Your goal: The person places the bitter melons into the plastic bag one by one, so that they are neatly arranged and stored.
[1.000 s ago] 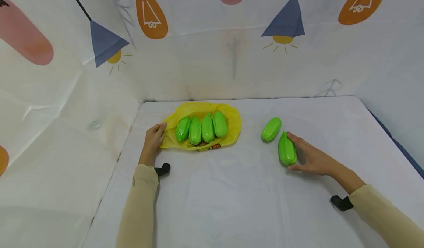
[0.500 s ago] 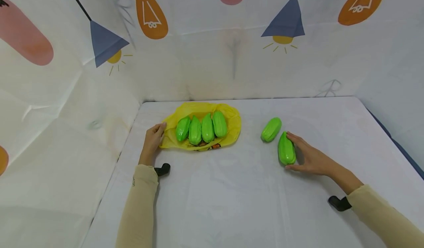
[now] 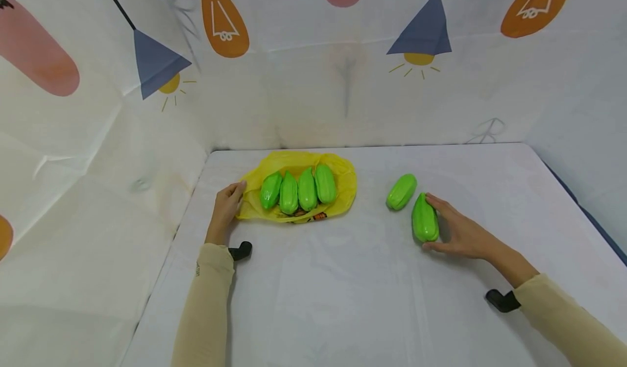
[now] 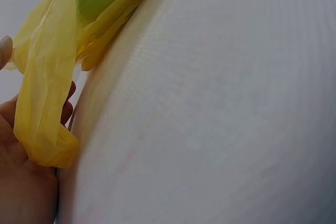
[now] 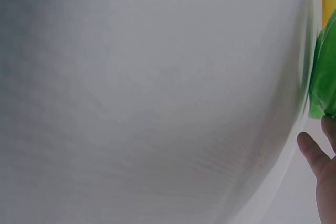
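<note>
Glossy green ribbed toy vegetables, exact kind unclear, are in the head view. A row of several lies on a spread yellow plastic bag. My left hand pinches the bag's left edge; in the left wrist view a fold of the bag hangs between thumb and fingers. To the right, my right hand holds one green vegetable lengthwise, fingers at its far end and thumb at its near end. Another green vegetable lies just beyond it. Only part of the held vegetable shows in the right wrist view.
All of it rests on a white-covered table. A patterned cloth backdrop rises behind the far edge and along the left. Black wrist mounts stick out at both sleeves.
The vegetable at my right hand has shifted very slightly away from me and turned a little. My left hand, the bag and the row on it have stayed put.
</note>
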Demonstrator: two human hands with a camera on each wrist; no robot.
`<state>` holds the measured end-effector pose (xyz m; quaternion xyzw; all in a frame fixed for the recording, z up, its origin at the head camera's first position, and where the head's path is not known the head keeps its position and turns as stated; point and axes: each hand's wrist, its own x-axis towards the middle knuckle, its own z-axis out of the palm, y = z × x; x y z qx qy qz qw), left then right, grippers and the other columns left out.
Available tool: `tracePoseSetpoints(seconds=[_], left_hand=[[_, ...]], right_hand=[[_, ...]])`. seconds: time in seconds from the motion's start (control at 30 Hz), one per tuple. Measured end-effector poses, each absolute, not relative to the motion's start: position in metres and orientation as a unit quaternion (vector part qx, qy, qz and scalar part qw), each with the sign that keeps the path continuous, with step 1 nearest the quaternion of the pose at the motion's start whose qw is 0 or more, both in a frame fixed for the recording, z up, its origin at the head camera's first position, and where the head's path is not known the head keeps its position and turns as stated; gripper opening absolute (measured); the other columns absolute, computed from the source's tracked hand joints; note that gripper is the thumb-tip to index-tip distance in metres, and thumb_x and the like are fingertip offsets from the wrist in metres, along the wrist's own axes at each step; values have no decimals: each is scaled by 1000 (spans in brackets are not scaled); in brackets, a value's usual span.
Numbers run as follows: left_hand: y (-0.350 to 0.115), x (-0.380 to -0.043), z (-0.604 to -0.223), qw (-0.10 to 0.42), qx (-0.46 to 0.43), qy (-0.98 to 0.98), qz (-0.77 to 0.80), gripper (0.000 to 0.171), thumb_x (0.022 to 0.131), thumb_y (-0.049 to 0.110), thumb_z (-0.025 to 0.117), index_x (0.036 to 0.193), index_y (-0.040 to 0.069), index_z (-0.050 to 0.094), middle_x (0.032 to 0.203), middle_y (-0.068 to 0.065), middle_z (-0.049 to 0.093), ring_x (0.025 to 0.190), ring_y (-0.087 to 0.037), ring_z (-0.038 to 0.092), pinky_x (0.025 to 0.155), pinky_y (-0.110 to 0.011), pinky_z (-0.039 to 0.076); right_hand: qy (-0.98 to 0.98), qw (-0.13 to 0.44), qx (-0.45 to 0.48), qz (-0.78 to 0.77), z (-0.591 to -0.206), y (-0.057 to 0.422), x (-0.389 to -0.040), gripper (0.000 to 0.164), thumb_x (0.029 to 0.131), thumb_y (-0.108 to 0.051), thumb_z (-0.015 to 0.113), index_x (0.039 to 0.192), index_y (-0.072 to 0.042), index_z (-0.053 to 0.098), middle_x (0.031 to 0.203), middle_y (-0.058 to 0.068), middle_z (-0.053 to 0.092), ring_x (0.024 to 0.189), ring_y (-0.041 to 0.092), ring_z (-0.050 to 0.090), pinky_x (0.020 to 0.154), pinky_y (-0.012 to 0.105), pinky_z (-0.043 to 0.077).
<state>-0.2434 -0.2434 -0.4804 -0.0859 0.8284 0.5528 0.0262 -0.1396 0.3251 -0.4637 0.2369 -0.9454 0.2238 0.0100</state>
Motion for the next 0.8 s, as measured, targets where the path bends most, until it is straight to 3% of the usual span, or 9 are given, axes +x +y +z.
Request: tracePoseSetpoints(seconds=[0.1,0.37,0.5,0.63,0.8], left_hand=[[-243,-243,-480,25,-86,828,554,78,92,67,48,139,5,54,144,-13,50,132,-27,42,116,-44,32],[-244,-243,-480,25,-81,828,554,78,92,67,48,138,5,55,145,-13,50,133,-27,42,116,-44,32],[-244,-244,-481,23,-79,830,551,78,92,67,48,138,5,55,144,-13,50,132,-27,43,116,-44,32],[-244,-244,-481,23,-80,829,553,77,92,67,48,137,5,56,143,-13,51,131,-27,43,115,-44,32],[-244,-244,-481,23,-83,827,556,77,92,67,48,137,6,56,143,-13,50,133,-27,42,116,-44,32]], right_hand=[[-945,22,244,218,-460,325,-141,111,74,-42,85,156,-8,18,158,19,28,140,42,33,119,24,23],[-946,10,234,223,-458,326,-146,112,74,-41,85,157,-9,17,160,17,25,143,40,30,110,55,35],[-947,10,235,219,-454,325,-147,112,74,-42,85,157,-9,17,160,17,25,143,40,30,110,55,35],[-943,17,249,220,-444,321,-153,110,76,-39,85,157,-8,18,160,17,25,142,41,31,116,44,32],[-939,32,271,212,-423,311,-171,110,75,-35,86,156,-7,18,161,16,24,142,41,32,110,54,36]])
